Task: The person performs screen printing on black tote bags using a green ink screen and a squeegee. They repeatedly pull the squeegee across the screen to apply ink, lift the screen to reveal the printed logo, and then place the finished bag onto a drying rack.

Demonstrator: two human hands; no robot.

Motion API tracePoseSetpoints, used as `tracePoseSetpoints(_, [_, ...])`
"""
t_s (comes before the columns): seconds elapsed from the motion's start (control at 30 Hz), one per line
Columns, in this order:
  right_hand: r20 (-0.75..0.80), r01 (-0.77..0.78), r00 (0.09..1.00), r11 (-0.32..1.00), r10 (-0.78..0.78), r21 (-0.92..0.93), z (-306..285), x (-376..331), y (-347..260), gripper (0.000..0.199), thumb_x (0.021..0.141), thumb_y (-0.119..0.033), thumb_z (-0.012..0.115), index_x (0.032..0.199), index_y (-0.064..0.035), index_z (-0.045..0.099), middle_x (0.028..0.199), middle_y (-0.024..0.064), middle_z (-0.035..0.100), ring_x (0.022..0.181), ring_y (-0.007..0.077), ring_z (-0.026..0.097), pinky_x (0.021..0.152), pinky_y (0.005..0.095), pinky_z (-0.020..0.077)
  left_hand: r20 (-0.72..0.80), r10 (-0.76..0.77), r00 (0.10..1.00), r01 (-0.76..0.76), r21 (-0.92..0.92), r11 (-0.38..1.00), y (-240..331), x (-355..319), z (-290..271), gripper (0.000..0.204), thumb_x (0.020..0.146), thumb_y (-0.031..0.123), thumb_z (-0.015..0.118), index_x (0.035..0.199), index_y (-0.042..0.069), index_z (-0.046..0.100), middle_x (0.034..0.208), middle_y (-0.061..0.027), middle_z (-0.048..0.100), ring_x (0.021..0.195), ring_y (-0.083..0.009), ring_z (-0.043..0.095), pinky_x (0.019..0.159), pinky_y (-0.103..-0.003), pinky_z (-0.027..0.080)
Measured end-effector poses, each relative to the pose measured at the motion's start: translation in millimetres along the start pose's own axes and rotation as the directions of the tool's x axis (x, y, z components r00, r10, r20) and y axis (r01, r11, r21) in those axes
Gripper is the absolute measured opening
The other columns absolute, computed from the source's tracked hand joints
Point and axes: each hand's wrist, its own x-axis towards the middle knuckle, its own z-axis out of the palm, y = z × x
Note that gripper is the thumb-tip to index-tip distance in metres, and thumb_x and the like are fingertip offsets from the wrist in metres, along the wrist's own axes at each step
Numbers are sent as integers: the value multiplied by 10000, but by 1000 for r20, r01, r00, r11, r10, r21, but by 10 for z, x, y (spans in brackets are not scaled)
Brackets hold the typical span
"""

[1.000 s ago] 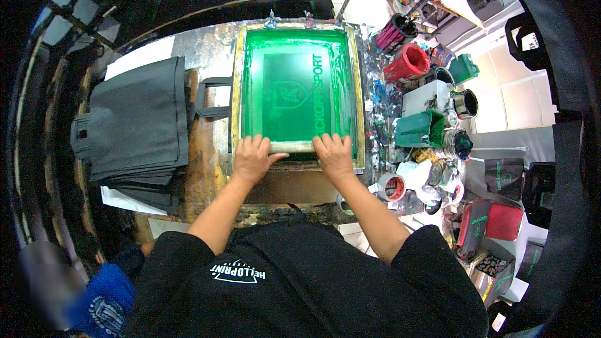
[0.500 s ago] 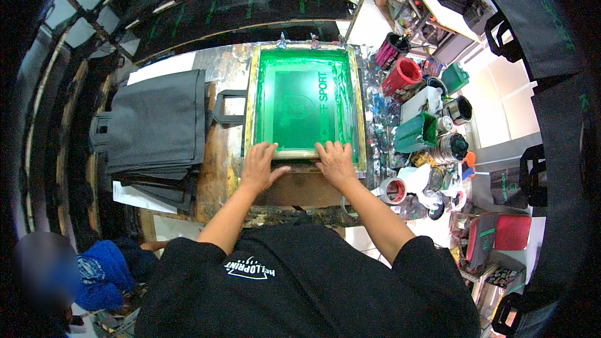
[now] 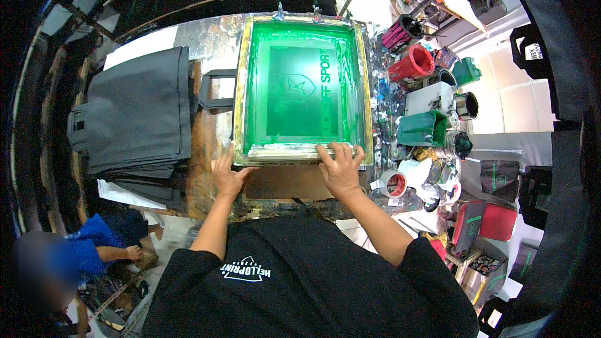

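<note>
A screen printing frame (image 3: 368,97) with pale, yellowish edges lies on the worktable, its mesh coated in green ink. A crest and lettering show through the mesh. Along the inner near side runs a pale bar (image 3: 285,151), smeared with ink. My right hand (image 3: 342,169) curls its fingers over the near edge, toward the right corner. At the near left corner is my left hand (image 3: 228,175), fingers extended and thumb spread, holding nothing; whether it touches the frame I cannot tell. The black handle (image 3: 216,74) of a bag sticks out from the frame's left side.
A stack of dark fabric bags (image 3: 138,109) lies left on the stained worktable (image 3: 210,191). Ink containers, including a red tub (image 3: 413,64) and a green one (image 3: 421,128), crowd the right, near a tape roll (image 3: 394,184). Another person (image 3: 103,238) is at lower left.
My left hand has come off the frame's near edge and moved left to its corner. The right hand stays on the edge. The whole view has shifted slightly, and the person at lower left shows more.
</note>
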Motion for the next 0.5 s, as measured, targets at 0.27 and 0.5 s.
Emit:
tracePoseSetpoints(0.27, [-243, 51, 968, 997, -63, -54, -1055, 920, -16, 528, 813, -407, 773, 1297, -209, 696, 1083, 71, 607, 1057, 267, 583, 1025, 575, 323, -216, -32, 976, -75, -470, 879, 902, 516, -852, 811, 799, 163, 945, 1486, -26, 557, 1235, -125, 730, 1112, -194, 687, 977, -359, 559])
tracePoseSetpoints(0.5, [-489, 79, 855, 976, -172, -204, -1836, 2253, 194, 464, 915, -587, 692, 1060, -149, 750, 891, 80, 665, 914, 284, 636, 872, 495, 361, -437, -95, 894, -240, -649, 722, 1760, 1456, -1269, 580, 1020, 240, 755, 1475, -25, 512, 1194, -54, 658, 1013, -105, 601, 896, -264, 499])
